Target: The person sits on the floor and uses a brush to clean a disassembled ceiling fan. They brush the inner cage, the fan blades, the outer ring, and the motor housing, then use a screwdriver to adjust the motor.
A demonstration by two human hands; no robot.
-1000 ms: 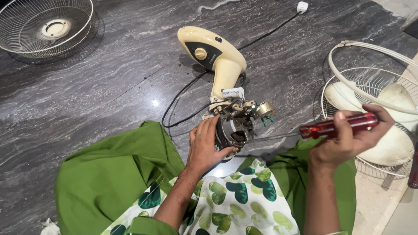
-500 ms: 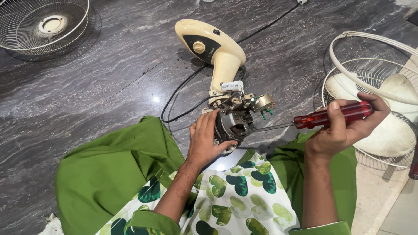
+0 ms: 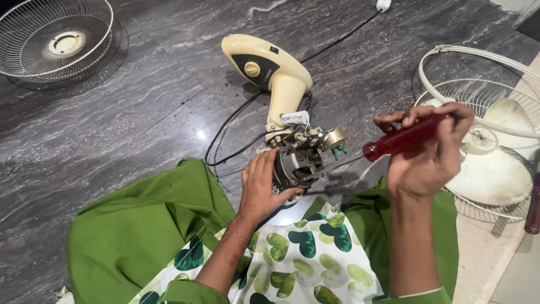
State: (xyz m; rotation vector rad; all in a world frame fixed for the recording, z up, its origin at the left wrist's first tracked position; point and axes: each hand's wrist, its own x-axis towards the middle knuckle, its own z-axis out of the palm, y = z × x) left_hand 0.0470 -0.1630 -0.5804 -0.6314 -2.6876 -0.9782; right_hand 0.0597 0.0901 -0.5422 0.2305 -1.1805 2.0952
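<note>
Our right hand [image 3: 427,155] has its grip wrapped tight around the translucent red plastic handle of a long-shafted screwdriver [image 3: 402,139], thumb and fingers curled over the top so the thin steel shaft slants down and left, with its tip reaching into the bare metal fan motor with its exposed windings and small gearbox [image 3: 301,160]. Our left hand [image 3: 261,188] presses its grip against the near side of that motor, fingers cupped on the round housing, apparently to keep it from turning or sliding under the tool. The motor sits just beyond our knees on the dark grey marbled stone floor [image 3: 140,124], attached to the cream plastic fan neck with a dial and dark panel [image 3: 264,65], which lies flat and points away from us; a black power cord [image 3: 236,121] loops beside it. A white wire fan guard [image 3: 53,36] lies well apart at far left, and a second guard holding the pale fan blade [image 3: 498,152] rests near our right hand, both set out of the way.
</note>
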